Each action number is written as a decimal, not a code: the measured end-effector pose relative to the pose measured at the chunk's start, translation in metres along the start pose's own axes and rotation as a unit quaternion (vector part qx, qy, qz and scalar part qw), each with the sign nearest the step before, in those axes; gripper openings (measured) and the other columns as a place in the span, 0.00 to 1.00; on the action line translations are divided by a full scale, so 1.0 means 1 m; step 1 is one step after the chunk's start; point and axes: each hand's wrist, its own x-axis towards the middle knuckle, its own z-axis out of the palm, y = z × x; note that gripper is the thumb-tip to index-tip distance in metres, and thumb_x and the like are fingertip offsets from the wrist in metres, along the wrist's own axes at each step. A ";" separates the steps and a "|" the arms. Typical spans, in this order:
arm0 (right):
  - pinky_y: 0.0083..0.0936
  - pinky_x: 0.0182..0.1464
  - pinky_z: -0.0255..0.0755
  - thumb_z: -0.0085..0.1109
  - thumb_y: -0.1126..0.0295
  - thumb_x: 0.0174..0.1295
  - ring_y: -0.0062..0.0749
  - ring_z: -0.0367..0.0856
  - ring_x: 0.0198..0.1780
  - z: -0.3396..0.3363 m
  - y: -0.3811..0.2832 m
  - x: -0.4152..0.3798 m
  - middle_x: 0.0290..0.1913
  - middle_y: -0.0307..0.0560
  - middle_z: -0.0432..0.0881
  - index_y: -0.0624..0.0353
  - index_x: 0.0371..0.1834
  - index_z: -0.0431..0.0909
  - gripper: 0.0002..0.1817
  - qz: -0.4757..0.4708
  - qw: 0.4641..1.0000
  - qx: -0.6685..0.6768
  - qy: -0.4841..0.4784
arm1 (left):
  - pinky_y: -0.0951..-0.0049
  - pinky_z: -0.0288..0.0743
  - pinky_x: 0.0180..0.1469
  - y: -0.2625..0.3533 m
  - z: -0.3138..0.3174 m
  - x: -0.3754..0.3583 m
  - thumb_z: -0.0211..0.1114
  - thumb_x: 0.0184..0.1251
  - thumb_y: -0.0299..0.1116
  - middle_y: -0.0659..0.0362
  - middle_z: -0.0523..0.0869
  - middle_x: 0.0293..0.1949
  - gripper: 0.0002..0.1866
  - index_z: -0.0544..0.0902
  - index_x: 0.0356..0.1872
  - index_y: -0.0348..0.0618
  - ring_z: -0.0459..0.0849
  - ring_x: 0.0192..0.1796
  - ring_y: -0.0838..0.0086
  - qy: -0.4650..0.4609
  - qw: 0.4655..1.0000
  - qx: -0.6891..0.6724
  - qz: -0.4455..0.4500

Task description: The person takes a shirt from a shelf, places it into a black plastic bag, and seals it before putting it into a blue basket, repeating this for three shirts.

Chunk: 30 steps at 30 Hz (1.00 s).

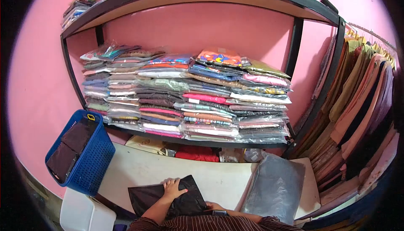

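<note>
A flat black packet (187, 195), dark and slightly shiny, lies on the white table (147, 162) close against my body. My left hand (171, 188) rests on top of it, palm down with fingers spread. At the packet's right edge, my right hand (210, 206) pinches its border, with the fingers partly hidden. A dark band is on my right wrist. To the right lies a large grey plastic-wrapped bundle (275, 186). A blue basket (99, 161) at the left holds dark folded packets (69, 151).
Behind the table stands a black-framed shelf (193, 140) stacked with folded clothes in clear bags (162, 100). Garments hang on a rack (357, 100) at the right. A white plastic bin (84, 214) stands at the lower left. Red cloth (195, 154) lies under the shelf.
</note>
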 end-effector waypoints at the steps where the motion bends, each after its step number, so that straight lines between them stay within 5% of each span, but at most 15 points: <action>1: 0.24 0.65 0.60 0.61 0.82 0.57 0.26 0.70 0.61 -0.001 0.001 0.001 0.61 0.40 0.75 0.62 0.64 0.69 0.29 -0.039 0.996 0.059 -0.050 | 0.49 0.52 0.66 0.000 -0.003 0.004 0.68 0.44 0.66 0.47 0.74 0.58 0.47 0.73 0.62 0.44 0.65 0.64 0.55 -0.013 1.000 0.018 0.009; 5: 0.24 0.64 0.62 0.59 0.85 0.56 0.25 0.71 0.60 -0.002 0.000 0.000 0.60 0.40 0.75 0.62 0.62 0.70 0.27 0.007 0.997 0.071 -0.022 | 0.54 0.57 0.66 -0.002 -0.014 0.024 0.72 0.36 0.66 0.48 0.76 0.57 0.46 0.78 0.56 0.44 0.68 0.63 0.54 -0.084 0.996 0.007 0.007; 7: 0.24 0.63 0.64 0.60 0.84 0.57 0.25 0.72 0.59 0.004 -0.015 -0.003 0.58 0.40 0.77 0.63 0.61 0.70 0.26 -0.059 0.998 0.000 -0.030 | 0.61 0.65 0.63 -0.004 -0.009 0.031 0.74 0.33 0.63 0.48 0.77 0.56 0.44 0.79 0.53 0.43 0.71 0.62 0.55 -0.096 0.995 -0.001 0.007; 11: 0.25 0.65 0.63 0.64 0.78 0.56 0.27 0.71 0.59 0.008 -0.022 -0.008 0.57 0.41 0.78 0.64 0.60 0.71 0.26 -0.029 0.992 -0.117 0.035 | 0.60 0.71 0.58 -0.018 0.006 0.045 0.76 0.28 0.61 0.45 0.81 0.52 0.47 0.79 0.54 0.41 0.78 0.57 0.55 -0.192 0.979 -0.055 -0.048; 14: 0.25 0.60 0.68 0.63 0.78 0.57 0.30 0.73 0.57 0.008 -0.019 -0.008 0.53 0.41 0.80 0.63 0.60 0.71 0.26 0.044 0.990 -0.089 0.097 | 0.62 0.73 0.55 -0.041 0.021 0.044 0.76 0.32 0.59 0.46 0.83 0.48 0.45 0.79 0.54 0.38 0.82 0.51 0.57 -0.200 0.971 -0.123 -0.032; 15: 0.24 0.58 0.69 0.63 0.80 0.56 0.29 0.74 0.54 0.012 -0.026 -0.009 0.51 0.40 0.80 0.66 0.58 0.72 0.24 0.032 0.951 -0.285 0.113 | 0.62 0.73 0.55 -0.040 0.015 0.038 0.76 0.32 0.59 0.46 0.83 0.48 0.45 0.79 0.54 0.38 0.82 0.51 0.57 -0.199 0.972 -0.123 -0.034; 18: 0.24 0.55 0.69 0.63 0.79 0.56 0.25 0.76 0.50 0.022 -0.045 -0.016 0.47 0.39 0.80 0.64 0.56 0.74 0.22 0.113 0.972 -0.140 0.151 | 0.65 0.76 0.50 -0.043 0.001 0.026 0.77 0.37 0.54 0.48 0.86 0.44 0.40 0.81 0.52 0.38 0.85 0.45 0.61 -0.205 0.941 -0.259 -0.067; 20: 0.22 0.50 0.70 0.63 0.78 0.57 0.22 0.76 0.44 0.039 -0.067 -0.020 0.42 0.37 0.80 0.62 0.48 0.78 0.14 0.048 0.976 -0.146 0.154 | 0.70 0.76 0.45 -0.060 0.013 0.023 0.77 0.42 0.49 0.52 0.87 0.37 0.32 0.83 0.48 0.39 0.85 0.38 0.67 -0.220 0.933 -0.277 -0.075; 22: 0.21 0.44 0.68 0.64 0.77 0.56 0.22 0.74 0.39 0.046 -0.079 -0.019 0.35 0.36 0.79 0.61 0.35 0.79 0.05 0.076 0.965 -0.114 0.224 | 0.71 0.76 0.44 -0.040 -0.024 0.008 0.76 0.43 0.49 0.53 0.87 0.35 0.30 0.84 0.46 0.39 0.84 0.37 0.70 -0.193 0.921 -0.328 -0.080; 24: 0.23 0.35 0.64 0.66 0.73 0.56 0.22 0.69 0.32 0.039 -0.083 -0.010 0.28 0.36 0.76 0.59 0.26 0.76 0.07 -0.058 0.949 -0.207 0.230 | 0.73 0.74 0.41 -0.027 -0.050 -0.006 0.75 0.48 0.48 0.59 0.86 0.31 0.27 0.84 0.43 0.37 0.81 0.35 0.77 -0.147 0.904 -0.396 -0.059; 26: 0.21 0.34 0.65 0.65 0.73 0.57 0.21 0.70 0.32 0.051 -0.122 -0.005 0.30 0.35 0.76 0.60 0.30 0.76 0.06 -0.150 0.900 -0.309 0.268 | 0.75 0.74 0.41 -0.004 -0.090 -0.018 0.75 0.52 0.43 0.62 0.86 0.32 0.22 0.84 0.43 0.36 0.80 0.35 0.80 -0.108 0.897 -0.425 -0.054; 28: 0.19 0.38 0.67 0.64 0.73 0.58 0.21 0.72 0.35 0.070 -0.168 -0.001 0.32 0.34 0.77 0.61 0.36 0.75 0.08 -0.021 0.937 -0.089 0.336 | 0.76 0.74 0.41 0.027 -0.134 -0.031 0.73 0.56 0.37 0.63 0.86 0.34 0.18 0.84 0.43 0.36 0.79 0.36 0.82 -0.032 0.890 -0.453 -0.047; 30: 0.20 0.45 0.68 0.63 0.74 0.60 0.22 0.73 0.40 0.076 -0.212 0.007 0.35 0.34 0.77 0.61 0.41 0.74 0.09 -0.079 0.942 -0.140 0.293 | 0.76 0.74 0.44 0.040 -0.159 -0.037 0.73 0.56 0.34 0.63 0.85 0.37 0.18 0.82 0.45 0.35 0.79 0.39 0.81 -0.010 0.855 -0.514 -0.075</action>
